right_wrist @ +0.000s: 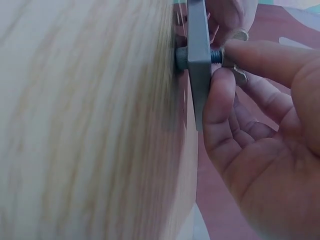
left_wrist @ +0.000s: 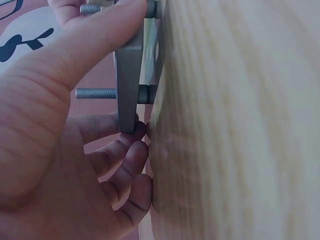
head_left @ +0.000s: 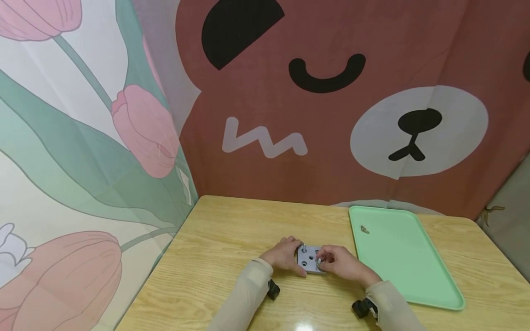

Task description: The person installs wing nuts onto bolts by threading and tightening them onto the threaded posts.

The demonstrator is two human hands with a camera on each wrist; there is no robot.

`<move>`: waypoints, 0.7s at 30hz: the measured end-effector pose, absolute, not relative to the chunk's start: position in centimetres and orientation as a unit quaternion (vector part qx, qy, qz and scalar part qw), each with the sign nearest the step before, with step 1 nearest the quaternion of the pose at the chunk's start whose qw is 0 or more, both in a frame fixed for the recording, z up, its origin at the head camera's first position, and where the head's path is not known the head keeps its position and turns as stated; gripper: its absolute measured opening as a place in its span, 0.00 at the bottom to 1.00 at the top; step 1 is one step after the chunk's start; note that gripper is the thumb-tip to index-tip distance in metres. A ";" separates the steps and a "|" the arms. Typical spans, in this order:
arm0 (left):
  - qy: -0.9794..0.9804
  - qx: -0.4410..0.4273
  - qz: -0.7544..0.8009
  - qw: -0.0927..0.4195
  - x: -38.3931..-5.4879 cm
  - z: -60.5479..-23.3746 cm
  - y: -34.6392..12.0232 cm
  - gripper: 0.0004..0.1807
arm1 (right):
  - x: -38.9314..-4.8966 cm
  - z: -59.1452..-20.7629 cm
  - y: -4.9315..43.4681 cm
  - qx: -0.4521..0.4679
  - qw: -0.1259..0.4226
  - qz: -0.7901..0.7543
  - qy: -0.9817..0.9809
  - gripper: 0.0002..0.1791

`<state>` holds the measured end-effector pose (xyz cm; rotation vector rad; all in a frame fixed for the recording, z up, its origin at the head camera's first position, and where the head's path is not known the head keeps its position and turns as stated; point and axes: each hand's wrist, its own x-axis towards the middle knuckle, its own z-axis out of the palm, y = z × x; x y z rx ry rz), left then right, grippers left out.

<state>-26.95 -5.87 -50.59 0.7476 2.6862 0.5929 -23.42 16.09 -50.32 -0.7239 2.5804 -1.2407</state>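
A grey metal plate (head_left: pixel 311 252) with several holes lies close over the table. My left hand (head_left: pixel 283 254) grips its left side, thumb at the near edge and fingers at the far edge. From above, my right hand (head_left: pixel 342 263) pinches a wing nut (right_wrist: pixel 241 76) at the plate's right near corner. That wing nut sits on the threaded end of a bolt (right_wrist: pixel 216 56) that passes up through the plate. Another bolt (left_wrist: pixel 96 93) stands through the plate near the left fingers, its round head underneath and its thread bare.
A light green tray (head_left: pixel 410 271) lies at the right of the wooden table (head_left: pixel 215 248). A small brass-coloured wing nut (head_left: pixel 365 229) rests near its far left corner. Behind the table hangs a cloth printed with a bear (head_left: pixel 331 174).
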 end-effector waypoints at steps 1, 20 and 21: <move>0.933 0.260 0.204 0.145 -27.0 -50.6 -5.9 0.48 | -23.4 -50.3 16.1 -0.243 0.093 -0.416 0.872 0.06; 0.933 0.258 0.205 0.145 -27.0 -50.8 -5.8 0.47 | -23.5 -50.4 16.1 -0.237 0.092 -0.424 0.869 0.08; 0.933 0.257 0.206 0.146 -27.0 -50.8 -5.8 0.47 | -23.5 -50.4 16.1 -0.236 0.094 -0.424 0.869 0.07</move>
